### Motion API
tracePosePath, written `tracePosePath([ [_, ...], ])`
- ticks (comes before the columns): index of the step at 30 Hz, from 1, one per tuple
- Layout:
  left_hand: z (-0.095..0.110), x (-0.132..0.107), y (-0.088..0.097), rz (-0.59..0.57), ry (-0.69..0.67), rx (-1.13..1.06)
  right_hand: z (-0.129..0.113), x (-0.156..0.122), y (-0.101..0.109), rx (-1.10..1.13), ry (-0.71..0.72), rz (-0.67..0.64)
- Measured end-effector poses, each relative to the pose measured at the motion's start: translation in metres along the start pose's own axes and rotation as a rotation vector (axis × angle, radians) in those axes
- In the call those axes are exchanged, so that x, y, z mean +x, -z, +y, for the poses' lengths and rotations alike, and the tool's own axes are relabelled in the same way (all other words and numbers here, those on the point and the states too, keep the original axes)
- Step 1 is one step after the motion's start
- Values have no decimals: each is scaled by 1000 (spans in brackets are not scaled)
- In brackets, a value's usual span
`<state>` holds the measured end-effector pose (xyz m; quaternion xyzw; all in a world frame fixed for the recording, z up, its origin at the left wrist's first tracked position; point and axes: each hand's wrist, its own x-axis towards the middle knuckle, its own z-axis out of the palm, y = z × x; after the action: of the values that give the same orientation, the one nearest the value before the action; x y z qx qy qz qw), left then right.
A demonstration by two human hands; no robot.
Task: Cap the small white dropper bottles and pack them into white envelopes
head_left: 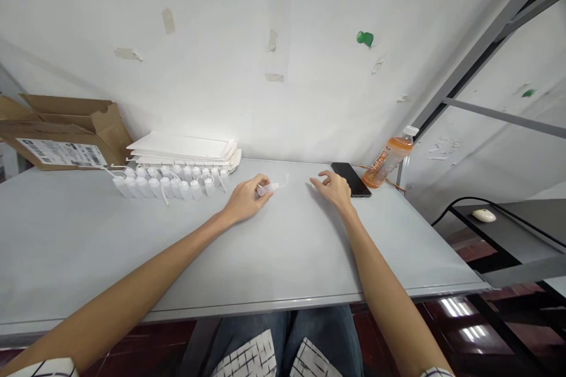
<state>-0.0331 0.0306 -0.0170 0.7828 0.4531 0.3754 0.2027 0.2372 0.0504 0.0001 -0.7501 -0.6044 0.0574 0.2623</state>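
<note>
My left hand (246,200) is shut on a small translucent white plastic bottle (267,189) lying on its side, and a thin white cord (286,180) curls from the bottle's tip. My right hand (335,188) rests on the grey table (88,229) with its fingers apart, holding nothing. A black smartphone (350,179) lies just beyond those fingers. Left of my left hand stands a tight double row of several similar white bottles (170,187), with thin cords trailing from some.
Behind the bottles is a stack of white trays (183,150). An open cardboard box (66,135) with a shipping label sits back left. An orange drink bottle (388,159) lies at the back right. The table's front edge crosses below my arms, and a white mouse (483,215) lies on a lower shelf at right.
</note>
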Motion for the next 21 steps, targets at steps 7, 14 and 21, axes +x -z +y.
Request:
tracePosePath([
  [7, -2, 0, -2, 3, -1, 6, 1, 1, -6, 0, 96, -41],
  [14, -1, -3, -6, -69, -71, 64, -22, -7, 7, 725, 195, -120],
  [21, 0, -7, -9, -118, -152, 174, -44, -25, 5, 662, 373, -252],
])
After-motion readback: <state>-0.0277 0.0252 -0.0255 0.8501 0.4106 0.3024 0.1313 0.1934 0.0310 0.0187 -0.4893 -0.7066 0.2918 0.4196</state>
